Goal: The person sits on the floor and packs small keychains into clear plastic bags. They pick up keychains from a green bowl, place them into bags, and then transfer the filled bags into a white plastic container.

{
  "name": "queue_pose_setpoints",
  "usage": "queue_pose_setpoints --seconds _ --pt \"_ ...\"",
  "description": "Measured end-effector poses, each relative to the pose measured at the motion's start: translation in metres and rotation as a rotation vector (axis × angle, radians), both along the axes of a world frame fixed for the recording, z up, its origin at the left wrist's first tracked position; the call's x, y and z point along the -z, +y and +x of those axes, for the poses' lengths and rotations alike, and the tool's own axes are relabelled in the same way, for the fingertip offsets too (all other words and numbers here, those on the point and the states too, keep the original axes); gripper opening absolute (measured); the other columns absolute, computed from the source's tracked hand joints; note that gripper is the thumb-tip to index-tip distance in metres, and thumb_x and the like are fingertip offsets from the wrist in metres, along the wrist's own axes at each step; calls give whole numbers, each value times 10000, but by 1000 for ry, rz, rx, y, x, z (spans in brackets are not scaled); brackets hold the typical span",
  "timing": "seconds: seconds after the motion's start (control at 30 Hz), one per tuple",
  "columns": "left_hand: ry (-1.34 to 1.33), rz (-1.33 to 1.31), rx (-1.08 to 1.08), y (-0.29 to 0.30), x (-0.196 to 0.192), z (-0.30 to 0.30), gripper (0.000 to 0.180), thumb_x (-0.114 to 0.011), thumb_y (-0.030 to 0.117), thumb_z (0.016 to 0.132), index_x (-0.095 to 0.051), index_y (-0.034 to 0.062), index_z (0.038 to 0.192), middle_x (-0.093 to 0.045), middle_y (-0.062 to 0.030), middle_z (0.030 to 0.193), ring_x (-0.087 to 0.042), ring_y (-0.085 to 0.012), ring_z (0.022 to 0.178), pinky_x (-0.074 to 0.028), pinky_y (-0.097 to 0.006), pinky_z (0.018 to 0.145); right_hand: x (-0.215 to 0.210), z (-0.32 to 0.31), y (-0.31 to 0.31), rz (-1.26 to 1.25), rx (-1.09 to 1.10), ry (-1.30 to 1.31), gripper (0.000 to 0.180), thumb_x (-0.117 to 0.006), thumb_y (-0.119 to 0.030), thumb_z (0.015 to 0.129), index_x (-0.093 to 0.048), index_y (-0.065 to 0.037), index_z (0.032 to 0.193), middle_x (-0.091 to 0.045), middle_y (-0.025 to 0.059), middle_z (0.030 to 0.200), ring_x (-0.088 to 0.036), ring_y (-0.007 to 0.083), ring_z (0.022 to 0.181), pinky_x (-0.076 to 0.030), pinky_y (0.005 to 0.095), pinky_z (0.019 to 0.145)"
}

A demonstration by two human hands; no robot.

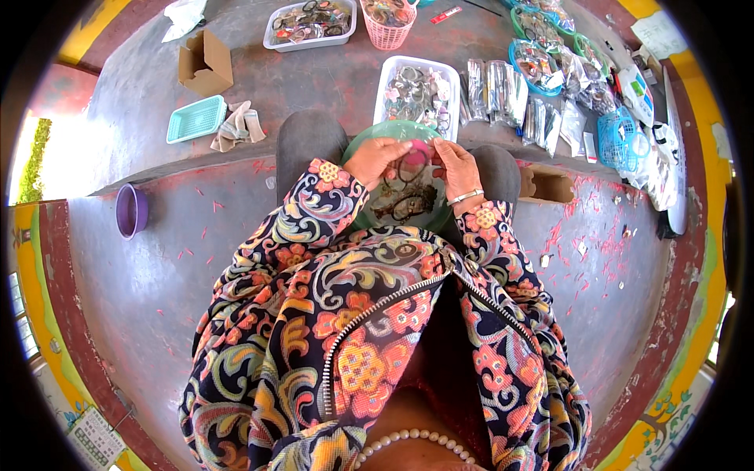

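Note:
A dark elastic loop that looks like a hair tie, with a bright pink piece at its top, hangs above the green bowl on my lap. My left hand pinches it from the left, thumb and forefinger at the pink piece. From the other side, the fingertips of my right hand close on its right edge. Several dark loops lie tangled in the bowl. Just beyond the bowl, a white tray holds many small packaged pieces.
Flat clear packets and a blue basket lie to the right. Farther off stand another white tray and a pink basket. At left are a cardboard box, mint tray, cloth and purple tub.

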State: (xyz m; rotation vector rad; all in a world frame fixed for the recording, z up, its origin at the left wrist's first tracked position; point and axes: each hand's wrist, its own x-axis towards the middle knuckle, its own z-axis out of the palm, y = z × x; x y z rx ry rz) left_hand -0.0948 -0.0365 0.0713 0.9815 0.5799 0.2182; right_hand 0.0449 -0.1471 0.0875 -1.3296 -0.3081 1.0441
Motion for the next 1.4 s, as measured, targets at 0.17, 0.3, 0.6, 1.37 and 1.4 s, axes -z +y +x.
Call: queue_pose_setpoints --seconds 0.17,0.3,0.6,1.37,1.4 --pt "-89 -192 -259 8 -7 -1 216 -548 225 838 -586 32 929 -627 -33 822 -604 -105 705 -343 -174 454 3 0 -2 -69 -297 -180 223 -619 -253 786 -618 -35 836 -615 17 714 -560 86 647 -366 206 529" --pt "-99 -174 -253 8 -8 -1 229 -526 246 850 -581 44 945 -627 -21 841 -613 -125 769 -339 -175 475 11 2 -2 -51 -291 -229 178 -607 -195 789 -626 -19 799 -619 24 674 -556 75 596 -374 197 502" --pt "-58 -171 -234 14 -2 -5 230 -526 252 842 -583 63 960 -630 -20 845 -591 -104 707 -345 -182 495 19 3 -1 7 -259 -487 140 -591 -119 773 -610 -38 885 -618 33 774 -562 102 658 -425 225 559" --pt "208 225 271 -9 3 -2 326 -448 316 835 -593 27 870 -642 -70 763 -615 -135 664 -363 -214 474 -6 84 61 -80 -78 -350 120 -591 -127 778 -608 -9 764 -604 37 684 -560 88 567 -422 197 470" --pt "212 249 301 -12 3 -2 318 -439 302 835 -593 25 860 -645 -66 765 -619 -127 669 -369 -211 467 1 89 70 -102 -99 -327 123 -591 -135 776 -602 -14 753 -603 37 680 -562 95 562 -426 201 469"
